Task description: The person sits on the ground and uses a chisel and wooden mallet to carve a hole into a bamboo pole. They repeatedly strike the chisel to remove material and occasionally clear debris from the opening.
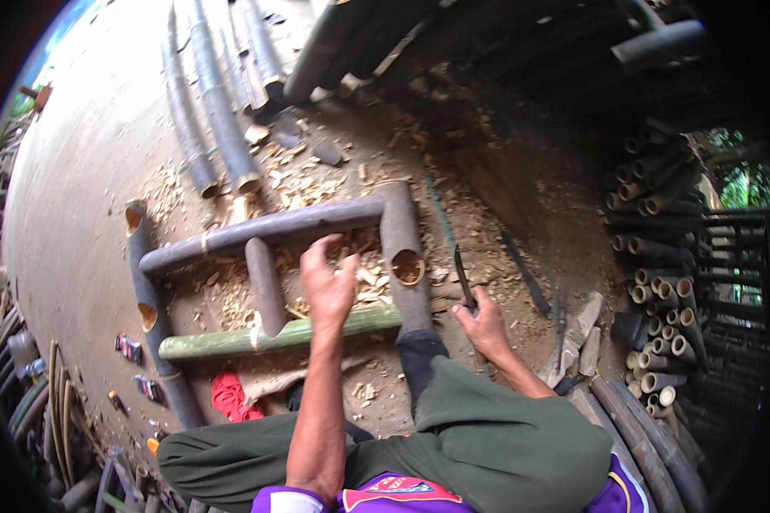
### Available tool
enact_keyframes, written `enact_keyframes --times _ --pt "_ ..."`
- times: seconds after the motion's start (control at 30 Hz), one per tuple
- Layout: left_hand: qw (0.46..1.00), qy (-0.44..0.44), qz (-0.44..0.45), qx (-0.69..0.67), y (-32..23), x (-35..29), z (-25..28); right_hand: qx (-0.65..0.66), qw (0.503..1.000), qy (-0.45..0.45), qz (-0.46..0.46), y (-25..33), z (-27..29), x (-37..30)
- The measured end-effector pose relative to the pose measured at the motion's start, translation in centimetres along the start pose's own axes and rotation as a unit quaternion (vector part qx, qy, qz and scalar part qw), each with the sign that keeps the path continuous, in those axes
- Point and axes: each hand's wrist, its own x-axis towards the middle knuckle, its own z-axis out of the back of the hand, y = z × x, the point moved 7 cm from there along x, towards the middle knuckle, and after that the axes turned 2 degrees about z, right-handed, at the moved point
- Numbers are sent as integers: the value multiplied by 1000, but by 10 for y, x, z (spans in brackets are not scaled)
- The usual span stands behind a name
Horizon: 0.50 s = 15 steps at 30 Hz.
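The bamboo frame [274, 282] lies flat on the dirt ground [77, 188] in front of the seated person, among pale wood chips [299, 184]. It is made of two dark side poles with round holes cut in them, a dark crosspiece at the far side, a green bamboo crosspiece [274, 338] at the near side, and a short dark piece [265, 286] standing between the two crosspieces.

The left hand [329, 282] hovers over the middle of the frame, its fingers [321, 252] spread loosely and curled a little, holding nothing; whether it touches the green crosspiece below cannot be told. The right hand [485, 325] rests on the ground just beside the right side pole [405, 256], its fingers closed around the handle of a knife [464, 278] whose dark blade points away from the person.

A red cloth [231, 398] lies near the frame's left corner, by the person's knee in olive trousers [488, 436]. Long bamboo poles [218, 111] lie beyond the frame, and a stack of cut bamboo ends [659, 282] stands to the right.
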Motion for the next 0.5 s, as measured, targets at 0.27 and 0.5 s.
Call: enact_keyframes --times 0.27,0.5 --pt "991 -35 -60 118 28 -78 -3 -201 969 -132 52 -87 10 -11" --pt "990 -57 -52 119 28 -72 0 -363 884 -167 -242 -252 189 -5"
